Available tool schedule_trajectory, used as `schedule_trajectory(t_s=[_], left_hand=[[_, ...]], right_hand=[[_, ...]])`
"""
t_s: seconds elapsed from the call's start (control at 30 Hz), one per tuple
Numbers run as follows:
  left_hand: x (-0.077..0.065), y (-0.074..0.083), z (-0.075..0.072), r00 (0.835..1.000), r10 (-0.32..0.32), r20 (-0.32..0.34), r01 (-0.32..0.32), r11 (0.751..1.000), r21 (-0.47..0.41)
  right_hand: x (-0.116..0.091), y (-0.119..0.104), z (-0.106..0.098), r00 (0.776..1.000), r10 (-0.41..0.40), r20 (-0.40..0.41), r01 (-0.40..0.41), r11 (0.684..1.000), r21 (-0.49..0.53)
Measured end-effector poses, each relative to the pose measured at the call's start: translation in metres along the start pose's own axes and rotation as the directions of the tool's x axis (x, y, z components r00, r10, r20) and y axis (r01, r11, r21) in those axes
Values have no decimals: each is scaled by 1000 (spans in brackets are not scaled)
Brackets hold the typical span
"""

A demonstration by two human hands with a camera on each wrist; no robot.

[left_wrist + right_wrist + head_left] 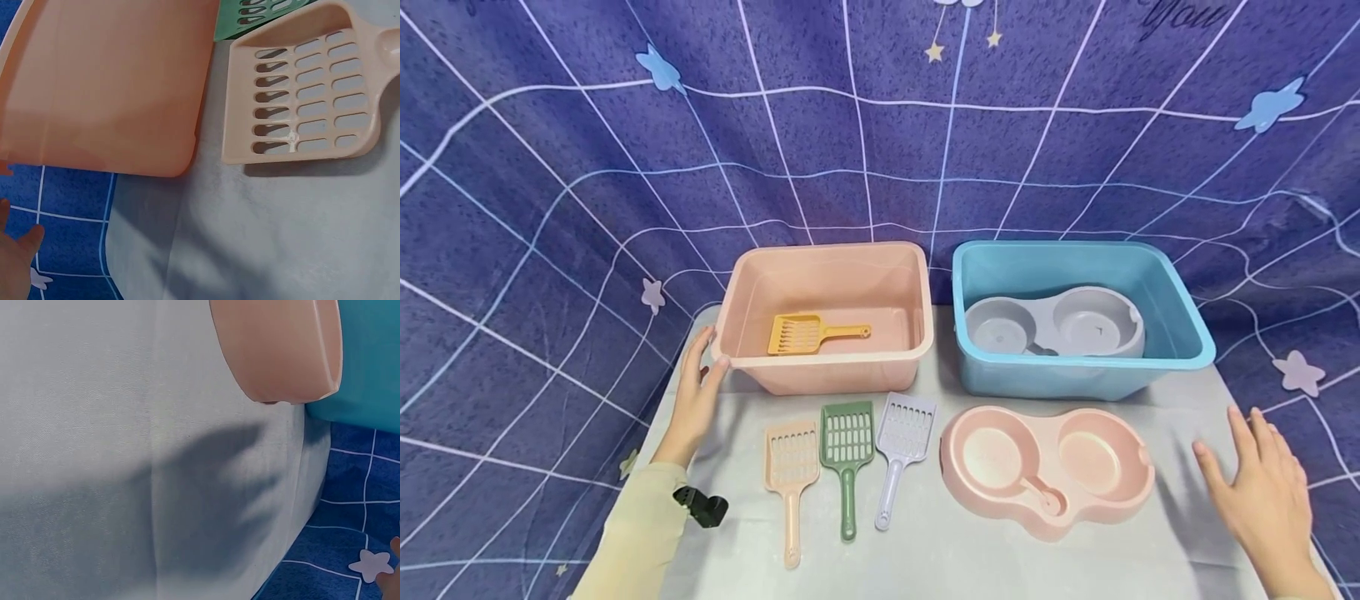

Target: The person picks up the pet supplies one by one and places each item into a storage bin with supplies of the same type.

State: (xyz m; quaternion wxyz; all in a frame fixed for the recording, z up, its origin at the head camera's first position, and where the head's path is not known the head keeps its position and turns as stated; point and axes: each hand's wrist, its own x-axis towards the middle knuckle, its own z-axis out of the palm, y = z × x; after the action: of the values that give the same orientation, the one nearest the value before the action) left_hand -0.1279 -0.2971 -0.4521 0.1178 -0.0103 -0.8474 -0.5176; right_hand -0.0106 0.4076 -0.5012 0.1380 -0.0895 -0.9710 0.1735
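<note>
My left hand [695, 406] is at the left end of the pink bin [827, 375], fingers loosely extended and fingertips right by its rim. In the left wrist view, part of the left hand [14, 262] shows below the bin's side. Inside that bin lies a yellow slotted litter scoop [797, 334]. My right hand [1262, 492] hovers with spread fingers over the table's right side, apart from the pink double pet bowl [1048, 500]. Its shadow falls on the table in the right wrist view, where only the fingertips [390, 575] show at the edge.
A blue bin [1075, 379] at the back right holds a grey double pet bowl [1041, 312]. In front of the pink bin lie a beige scoop [792, 479], a green scoop [847, 467] and a lavender scoop [895, 462]. A blue patterned curtain [880, 142] hangs behind the table [925, 567].
</note>
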Motion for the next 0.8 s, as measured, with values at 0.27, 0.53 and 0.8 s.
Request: schedule_trajectory(t_s=[0.27,0.53,0.8], left_hand=[[1,33,2,997,-57,48,59,998,-36],[4,11,6,993,-115,9,115,992,-48],[16,3,14,992,-129,-16,127,988,-93]], right_hand=[[-4,2,2,1000,20,-1,-20,999,33],[-7,1,6,1000,18,-10,-18,999,47],[-7,2,5,1000,15,-21,-14,999,47]])
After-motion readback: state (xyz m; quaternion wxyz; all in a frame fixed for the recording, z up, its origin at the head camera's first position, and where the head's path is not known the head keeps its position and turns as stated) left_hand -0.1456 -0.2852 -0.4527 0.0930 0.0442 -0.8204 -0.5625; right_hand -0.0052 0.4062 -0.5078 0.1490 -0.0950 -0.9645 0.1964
